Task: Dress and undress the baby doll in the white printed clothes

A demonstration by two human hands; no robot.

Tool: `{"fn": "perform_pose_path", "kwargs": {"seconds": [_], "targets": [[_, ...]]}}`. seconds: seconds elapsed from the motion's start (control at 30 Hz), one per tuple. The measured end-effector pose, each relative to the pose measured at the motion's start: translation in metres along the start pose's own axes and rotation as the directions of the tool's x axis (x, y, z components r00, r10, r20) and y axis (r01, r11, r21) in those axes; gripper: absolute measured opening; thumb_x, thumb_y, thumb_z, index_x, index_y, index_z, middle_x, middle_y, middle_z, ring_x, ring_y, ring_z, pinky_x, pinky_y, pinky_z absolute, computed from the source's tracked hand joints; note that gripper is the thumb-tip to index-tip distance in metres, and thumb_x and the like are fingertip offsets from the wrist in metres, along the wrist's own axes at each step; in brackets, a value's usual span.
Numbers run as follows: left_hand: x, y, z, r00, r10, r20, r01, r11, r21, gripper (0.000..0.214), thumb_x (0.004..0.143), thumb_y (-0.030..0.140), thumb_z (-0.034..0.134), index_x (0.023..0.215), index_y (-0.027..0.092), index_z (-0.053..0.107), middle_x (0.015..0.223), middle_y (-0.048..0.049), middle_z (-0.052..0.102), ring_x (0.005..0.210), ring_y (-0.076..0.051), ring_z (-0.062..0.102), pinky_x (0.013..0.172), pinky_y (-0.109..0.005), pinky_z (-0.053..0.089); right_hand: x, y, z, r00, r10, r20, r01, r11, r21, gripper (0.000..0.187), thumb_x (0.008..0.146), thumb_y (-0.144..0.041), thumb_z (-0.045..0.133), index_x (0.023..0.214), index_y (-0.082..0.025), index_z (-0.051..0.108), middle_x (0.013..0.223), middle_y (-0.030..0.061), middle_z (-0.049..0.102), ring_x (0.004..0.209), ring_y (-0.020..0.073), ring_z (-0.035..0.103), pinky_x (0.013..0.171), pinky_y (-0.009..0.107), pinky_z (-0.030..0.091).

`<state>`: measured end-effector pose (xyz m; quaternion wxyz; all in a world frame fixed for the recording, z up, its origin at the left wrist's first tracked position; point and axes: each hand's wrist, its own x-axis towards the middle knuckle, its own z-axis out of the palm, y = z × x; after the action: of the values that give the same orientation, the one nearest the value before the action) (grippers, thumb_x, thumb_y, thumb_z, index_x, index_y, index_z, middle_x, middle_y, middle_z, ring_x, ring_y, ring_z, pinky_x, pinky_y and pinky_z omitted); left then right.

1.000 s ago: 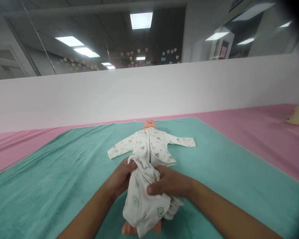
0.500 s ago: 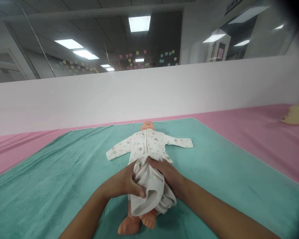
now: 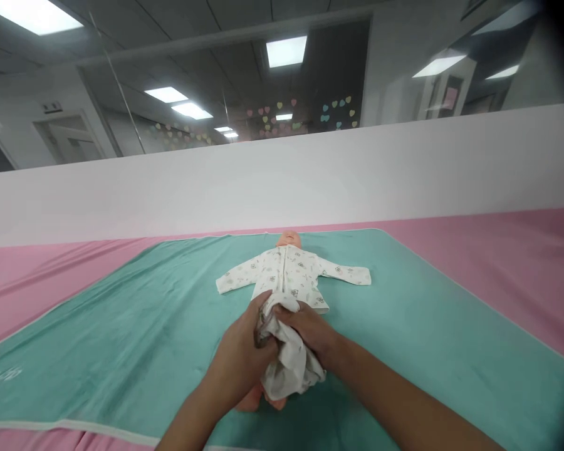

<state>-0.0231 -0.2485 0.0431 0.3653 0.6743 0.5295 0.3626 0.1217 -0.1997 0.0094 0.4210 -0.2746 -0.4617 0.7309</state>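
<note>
A baby doll [image 3: 289, 238] lies on its back, head at the far end, wearing a white printed baby top [image 3: 289, 272] with its sleeves spread out. Over the doll's legs I hold a bunched white printed baby garment [image 3: 289, 363], perhaps trousers. My left hand [image 3: 249, 351] is closed on its left side, thumb pressed into the folds. My right hand [image 3: 308, 326] grips the upper right part of the cloth. The doll's feet [image 3: 258, 399] show just below the bundle; the legs are mostly hidden behind the cloth and my hands.
A teal towel [image 3: 169, 332] with a pale edge lies under the doll, over a pink sheet [image 3: 498, 263]. A low white wall [image 3: 263, 181] rises behind, with a glass pane and heart stickers above it.
The garment is gathered more tightly, and its lower edge hangs less low. My left hand has closed further around it. The view has shifted, and the yellowish object at far right is out of sight.
</note>
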Motion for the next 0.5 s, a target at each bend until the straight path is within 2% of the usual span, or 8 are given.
{"fn": "perform_pose_path", "kwargs": {"seconds": [0.1,0.17,0.23,0.3,0.37,0.43,0.5], "targets": [[-0.01,0.012,-0.001,0.981,-0.05,0.186,0.07,0.992,-0.101,0.086,0.07,0.026,0.064,0.14,0.033,0.015,0.122,-0.0105,0.051,0.076,-0.021,0.061,0.06,-0.026,0.048,-0.002,-0.002,-0.003,1.0,-0.013,0.024,0.012,0.999,0.045,0.036,0.072,-0.046,0.064,0.09,-0.015,0.061,0.079,0.0049,0.063,0.071,0.0165,0.057,0.072,0.032,0.045],[-0.017,0.016,0.002,0.959,-0.102,0.263,0.137,0.983,-0.121,0.107,0.062,0.024,0.072,0.141,0.035,0.001,0.13,-0.0133,0.042,0.077,-0.022,0.062,0.055,-0.026,0.048,-0.002,-0.001,-0.006,0.999,-0.005,0.036,0.002,0.996,0.085,0.038,0.072,-0.047,0.064,0.092,-0.015,0.06,0.079,0.005,0.063,0.072,0.0167,0.057,0.072,0.032,0.045],[-0.02,0.017,0.007,0.972,-0.117,0.201,0.141,0.984,-0.107,0.109,0.06,0.022,0.073,0.141,0.033,0.001,0.135,-0.0138,0.037,0.091,-0.026,0.059,0.061,-0.027,0.05,-0.002,0.0,-0.008,0.999,0.004,0.034,-0.007,0.996,0.09,0.04,0.07,-0.049,0.064,0.092,-0.015,0.061,0.079,0.0051,0.063,0.071,0.0167,0.057,0.071,0.031,0.045],[-0.021,0.017,0.013,0.992,-0.1,0.073,0.106,0.991,-0.084,0.093,0.065,0.023,0.068,0.141,0.028,0.014,0.133,-0.0125,0.039,0.103,-0.028,0.053,0.073,-0.029,0.049,-0.002,0.001,-0.01,0.999,0.003,0.048,-0.007,0.997,0.083,0.042,0.07,-0.05,0.064,0.093,-0.015,0.061,0.079,0.0052,0.063,0.071,0.0167,0.057,0.07,0.03,0.045],[-0.019,0.018,0.016,0.996,-0.085,-0.021,0.083,0.994,-0.076,0.076,0.071,0.024,0.061,0.138,0.025,0.025,0.128,-0.0108,0.046,0.107,-0.026,0.051,0.081,-0.03,0.046,-0.002,0.001,-0.011,0.996,0.003,0.084,-0.01,0.997,0.079,0.043,0.071,-0.051,0.063,0.094,-0.015,0.061,0.079,0.0053,0.062,0.071,0.0171,0.057,0.07,0.031,0.045],[-0.018,0.021,0.017,0.996,-0.089,-0.031,0.086,0.992,-0.091,0.068,0.074,0.025,0.057,0.136,0.025,0.029,0.121,-0.0094,0.052,0.101,-0.024,0.054,0.08,-0.03,0.045,-0.004,-0.001,-0.01,0.993,-0.006,0.114,-0.002,0.998,0.07,0.044,0.07,-0.051,0.062,0.095,-0.014,0.061,0.078,0.0055,0.062,0.072,0.0177,0.058,0.071,0.032,0.045],[-0.018,0.024,0.017,0.995,-0.104,0.009,0.104,0.989,-0.107,0.073,0.073,0.026,0.058,0.138,0.026,0.024,0.117,-0.0094,0.054,0.088,-0.022,0.059,0.07,-0.028,0.047,-0.006,-0.003,-0.008,0.994,-0.017,0.109,0.011,0.998,0.06,0.045,0.071,-0.052,0.062,0.096,-0.015,0.06,0.079,0.0058,0.062,0.074,0.0183,0.058,0.073,0.033,0.045]]}}
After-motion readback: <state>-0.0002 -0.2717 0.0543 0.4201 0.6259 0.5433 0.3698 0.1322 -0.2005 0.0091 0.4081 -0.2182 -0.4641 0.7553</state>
